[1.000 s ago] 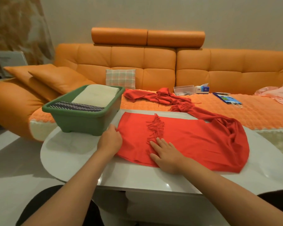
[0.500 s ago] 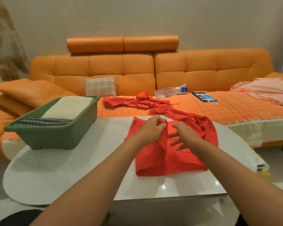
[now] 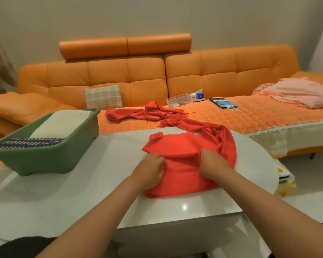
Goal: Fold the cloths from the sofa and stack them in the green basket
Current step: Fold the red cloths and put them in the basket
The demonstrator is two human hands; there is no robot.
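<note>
The red scarf [image 3: 183,146] is lying partly folded on the white worktop [image 3: 78,185], right of centre, with its near edge close to the person. Both hands are clamped on it, set apart at either side of a raised fold. The left hand [image 3: 152,171] is gripping the fold's left end with curled fingers, and the right hand [image 3: 213,163] is pinching its right end (the fingertips are tucked out of sight under the cloth). From the far right corner the unfolded tail of the scarf is trailing off the worktop onto the seat of the orange sofa [image 3: 222,71], where its fringe is bunching up. Crumpled red fabric [image 3: 131,114] is lying just beyond it on the seat; I cannot tell whether it is the same piece.

The green basket [image 3: 45,159] is sitting on the worktop's left end, well apart from the hands, holding a folded cream cloth [image 3: 63,121] and a dark striped cloth [image 3: 30,143]. A pink cloth [image 3: 302,94] is lying spread at the sofa's right end, and a plaid cushion [image 3: 103,96] is leaning against the backrest.
</note>
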